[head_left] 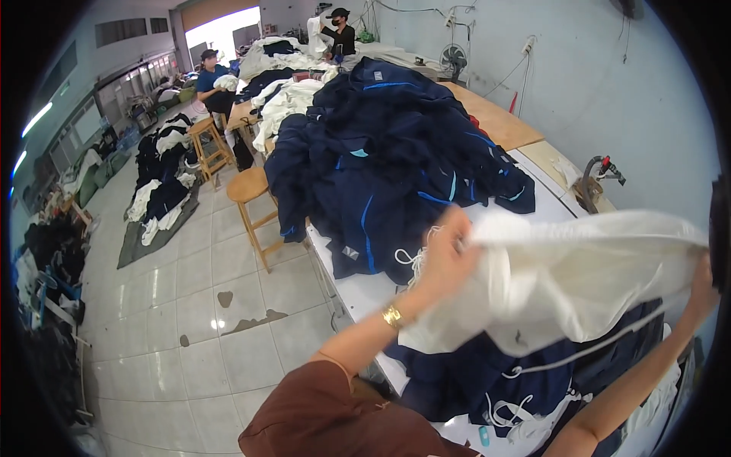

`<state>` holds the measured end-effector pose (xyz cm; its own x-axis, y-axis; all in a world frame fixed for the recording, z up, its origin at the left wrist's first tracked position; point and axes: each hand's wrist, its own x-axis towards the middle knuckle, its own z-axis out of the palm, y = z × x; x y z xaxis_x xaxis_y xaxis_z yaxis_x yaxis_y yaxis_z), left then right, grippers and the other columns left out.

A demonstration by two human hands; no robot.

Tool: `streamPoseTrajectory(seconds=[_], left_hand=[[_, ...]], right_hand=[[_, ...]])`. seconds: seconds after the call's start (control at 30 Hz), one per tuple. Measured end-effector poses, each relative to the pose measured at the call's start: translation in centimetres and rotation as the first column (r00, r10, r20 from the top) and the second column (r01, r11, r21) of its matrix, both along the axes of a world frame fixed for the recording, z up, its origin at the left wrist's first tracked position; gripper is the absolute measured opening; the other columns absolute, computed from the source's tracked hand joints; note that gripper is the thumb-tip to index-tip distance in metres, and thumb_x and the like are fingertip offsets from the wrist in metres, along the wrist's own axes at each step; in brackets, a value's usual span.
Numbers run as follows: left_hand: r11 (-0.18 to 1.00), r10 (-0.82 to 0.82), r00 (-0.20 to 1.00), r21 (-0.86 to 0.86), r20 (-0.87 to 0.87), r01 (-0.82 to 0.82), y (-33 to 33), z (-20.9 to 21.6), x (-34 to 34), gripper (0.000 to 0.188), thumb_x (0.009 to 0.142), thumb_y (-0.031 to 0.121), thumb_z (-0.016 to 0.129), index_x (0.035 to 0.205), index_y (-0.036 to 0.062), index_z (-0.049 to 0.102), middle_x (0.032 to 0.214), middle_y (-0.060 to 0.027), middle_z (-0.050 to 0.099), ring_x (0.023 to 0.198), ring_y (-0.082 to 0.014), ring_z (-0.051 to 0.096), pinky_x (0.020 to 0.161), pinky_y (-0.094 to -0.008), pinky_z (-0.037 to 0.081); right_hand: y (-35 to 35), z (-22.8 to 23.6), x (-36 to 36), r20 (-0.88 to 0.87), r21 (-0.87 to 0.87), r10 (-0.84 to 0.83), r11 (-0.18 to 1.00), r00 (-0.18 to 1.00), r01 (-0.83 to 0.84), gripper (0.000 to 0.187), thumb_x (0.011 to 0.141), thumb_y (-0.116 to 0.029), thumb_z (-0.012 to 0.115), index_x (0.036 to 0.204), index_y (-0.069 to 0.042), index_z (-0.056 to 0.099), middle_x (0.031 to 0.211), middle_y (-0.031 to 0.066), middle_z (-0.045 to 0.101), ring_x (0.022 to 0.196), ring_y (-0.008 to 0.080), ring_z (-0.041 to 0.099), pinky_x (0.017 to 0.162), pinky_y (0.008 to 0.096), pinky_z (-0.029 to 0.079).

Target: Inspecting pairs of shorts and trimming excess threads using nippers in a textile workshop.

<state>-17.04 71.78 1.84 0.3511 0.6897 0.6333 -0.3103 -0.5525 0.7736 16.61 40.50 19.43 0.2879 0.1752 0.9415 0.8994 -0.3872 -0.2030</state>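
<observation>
A white garment (548,266) is stretched between my two hands, its upper edge raised and its lower part blurred by motion. My left hand (449,255), with a gold band at the wrist, is closed on the left end of that edge. At the far right my right hand (703,286) is closed on the other end, its fingers partly hidden. A pale cord (609,341) hangs below the garment. Under it lie dark navy garments (449,381) with white drawstrings (512,411). Just beyond my left hand rises a large heap of navy garments (365,175) with blue trim.
White cloth (293,103) is piled farther along the table. Wooden stools (247,186) stand left of it on the tiled floor, near clothes heaped on a mat (152,240). Two people (340,38) handle white cloth at the back. A fan (454,59) stands by the wall.
</observation>
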Motion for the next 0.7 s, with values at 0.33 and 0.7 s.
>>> streamPoseTrajectory(seconds=[0.33, 0.7], left_hand=[[0.915, -0.294, 0.898, 0.177, -0.329, 0.364, 3.4, 1.4, 2.5, 0.024, 0.065, -0.006, 0.052, 0.086, 0.0034, 0.054, 0.081, -0.0048, 0.054, 0.079, -0.0141, 0.054, 0.071, -0.0264, 0.045], [0.647, -0.537, 0.226, -0.225, -0.813, 0.728, -3.2, -14.0, 5.7, 0.041, 0.083, 0.041, 0.060, 0.081, -0.0001, 0.062, 0.075, -0.0174, 0.061, 0.068, -0.0275, 0.058, 0.061, -0.0381, 0.043]], right_hand=[[-6.7, -13.4, -8.0, -0.511, -0.223, -0.113, 0.975, 0.852, -0.004, 0.016, 0.075, 0.002, 0.056, 0.090, 0.001, 0.062, 0.085, 0.0056, 0.062, 0.078, 0.0138, 0.057, 0.074, 0.0254, 0.045], [-11.3, -33.5, -12.4, -0.886, -0.407, -0.355, 0.904, 0.299, -0.132, 0.034, 0.064, -0.017, 0.076, 0.092, -0.001, 0.065, 0.052, 0.0008, 0.050, 0.039, 0.0111, 0.044, 0.037, 0.0260, 0.033]])
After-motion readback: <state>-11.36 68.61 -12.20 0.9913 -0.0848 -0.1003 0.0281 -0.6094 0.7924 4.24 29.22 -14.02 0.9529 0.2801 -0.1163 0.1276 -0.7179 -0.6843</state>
